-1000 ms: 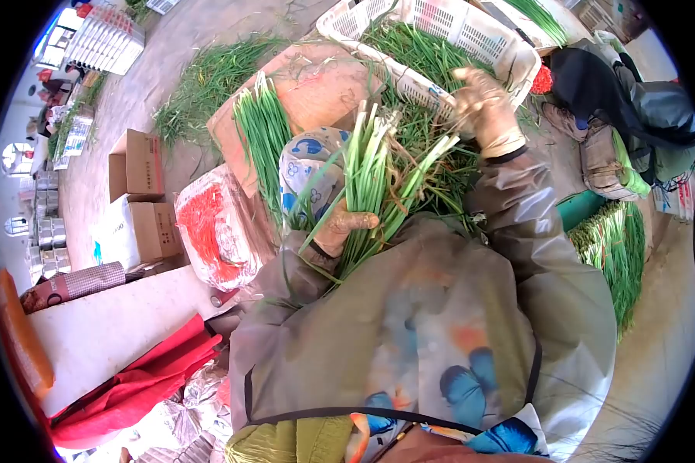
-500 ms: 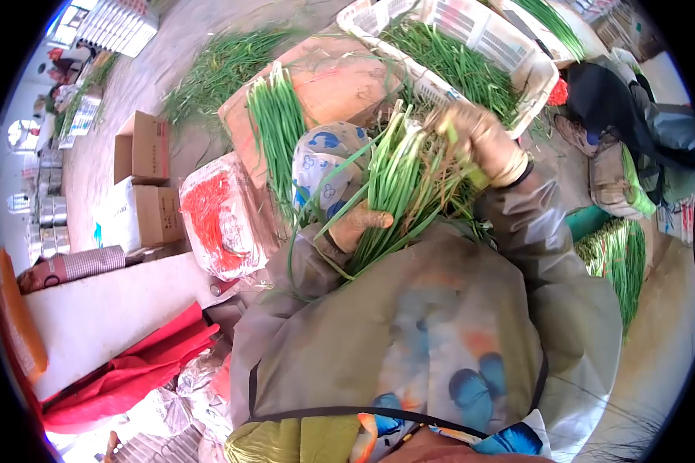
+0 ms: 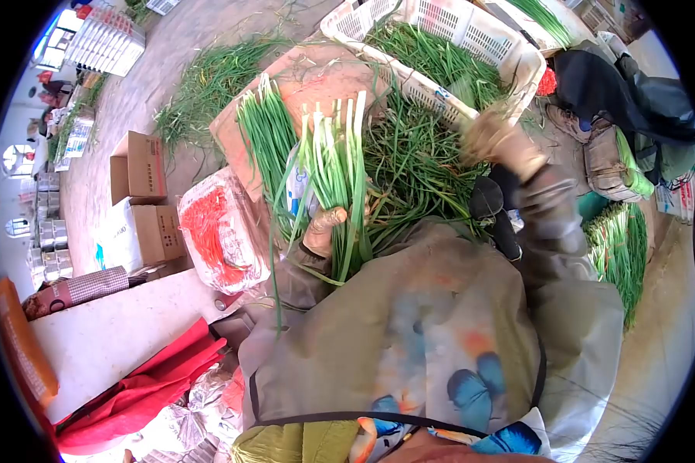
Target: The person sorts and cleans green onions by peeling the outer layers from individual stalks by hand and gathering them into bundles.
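Observation:
A bunch of garlic chives [image 3: 333,158], white stem ends pointing up, stands upright in my left hand [image 3: 324,231], whose gloved fingers are closed round its lower part. My right hand [image 3: 506,147], also gloved, is smeared by motion beside the near corner of the white crate [image 3: 529,96]; whether it holds anything cannot be made out. A second bundle of garlic chives [image 3: 264,127] rests on the board [image 3: 324,73], to the left of the held bunch. Loose tangled greens [image 3: 417,166] lie in front of me, between my two hands.
More greens [image 3: 440,58] fill part of the crate. On the left are a bag of red ties [image 3: 220,239], cardboard boxes [image 3: 143,166] and a floor pile of greens [image 3: 216,81]. Bundled chives [image 3: 622,262] stand at right, near another person's shoe [image 3: 567,123].
My left hand has moved slightly left, with the bunch now more upright and neater. My right hand has left the stems and swung right, uncovering the loose greens.

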The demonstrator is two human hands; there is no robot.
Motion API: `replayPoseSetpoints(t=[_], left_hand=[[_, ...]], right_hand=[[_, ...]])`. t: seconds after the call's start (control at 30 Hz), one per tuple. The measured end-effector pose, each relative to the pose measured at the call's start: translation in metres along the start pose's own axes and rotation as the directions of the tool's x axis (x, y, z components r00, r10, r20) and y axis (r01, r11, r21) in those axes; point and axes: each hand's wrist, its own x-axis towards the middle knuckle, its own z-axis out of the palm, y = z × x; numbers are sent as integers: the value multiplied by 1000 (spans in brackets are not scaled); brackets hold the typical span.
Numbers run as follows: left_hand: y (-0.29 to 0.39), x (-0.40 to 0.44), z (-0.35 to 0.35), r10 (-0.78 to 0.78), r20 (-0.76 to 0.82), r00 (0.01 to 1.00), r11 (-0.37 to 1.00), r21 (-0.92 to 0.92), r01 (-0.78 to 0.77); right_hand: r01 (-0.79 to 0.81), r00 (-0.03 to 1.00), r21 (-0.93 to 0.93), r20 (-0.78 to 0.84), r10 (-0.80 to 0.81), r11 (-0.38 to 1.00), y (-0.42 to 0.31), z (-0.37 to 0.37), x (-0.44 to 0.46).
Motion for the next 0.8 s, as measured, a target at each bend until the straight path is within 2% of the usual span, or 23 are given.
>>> replayPoseSetpoints(t=[0.03, 0.07, 0.1, 0.13, 0.17, 0.23, 0.27, 0.3, 0.37, 0.4, 0.43, 0.5, 0.53, 0.57, 0.63, 0.7, 0.73, 0.77, 0.8], left_hand=[[2, 1, -5, 1, 2, 1000, 1000, 2, -1], [2, 3, -13, 28, 4, 1000, 996, 86, -29], [2, 5, -17, 52, 9, 999, 984, 171, -53], [9, 5, -2, 111, -1, 994, 967, 230, -108], [10, 7, 2, 111, -1, 994, 967, 231, -108], [9, 8, 8, 230, -33, 973, 894, 401, -198], [8, 9, 22, 300, -57, 952, 876, 411, -251], [5, 9, 15, 259, 0, 966, 917, 315, -246], [3, 11, 57, 482, -176, 858, 822, 430, -373], [3, 9, 58, 481, -176, 859, 822, 432, -372], [4, 7, 57, 486, -163, 858, 814, 441, -378], [5, 4, 55, 489, -155, 858, 810, 446, -381], [5, 2, 53, 459, -155, 875, 825, 440, -355], [7, 1, 51, 429, -154, 890, 839, 434, -329], [7, 2, 49, 427, -134, 894, 834, 440, -332], [7, 4, 46, 430, -105, 897, 843, 402, -358], [7, 4, 46, 430, -104, 897, 843, 401, -358], [8, 4, 48, 423, -101, 900, 848, 393, -355], [9, 5, 49, 416, -97, 904, 853, 385, -352]], right_hand=[[-214, 956, -252, 144, 255, 944, -24, 19, -1], [-69, 982, -542, -185, -39, 837, 24, 63, 0], [-248, 968, -435, -133, 211, 866, -7, 60, 10], [-229, 973, 31, -7, 229, 973, -29, 57, 18], [-216, 976, 492, 115, 183, 844, -50, 55, 23], [-278, 960, 619, 193, 201, 734, -98, 57, 32], [-280, 960, 521, 164, 227, 806, -115, 64, 35], [-66, 996, 220, 78, 50, 973, -105, 77, 44], [91, 996, -99, 11, -90, 991, -101, 84, 52], [-114, 989, 232, 119, 88, 966, -104, 80, 53], [-114, 989, 233, 121, 87, 966, -101, 80, 54], [-185, 980, 624, 170, 98, 759, -91, 76, 54], [-254, 962, 746, 259, 83, 616, -96, 62, 51], [-218, 973, 816, 225, 53, 536, -96, 54, 48], [-85, 996, 969, 83, 16, 231, -99, 32, 40], [92, 993, 996, -91, -73, 17, -80, 17, 39], [147, 989, 989, -146, 38, -26, -72, 14, 37], [97, 988, 971, -120, 95, 218, -71, 8, 34], [130, 976, 687, -215, 29, 715, -47, 22, 38]])
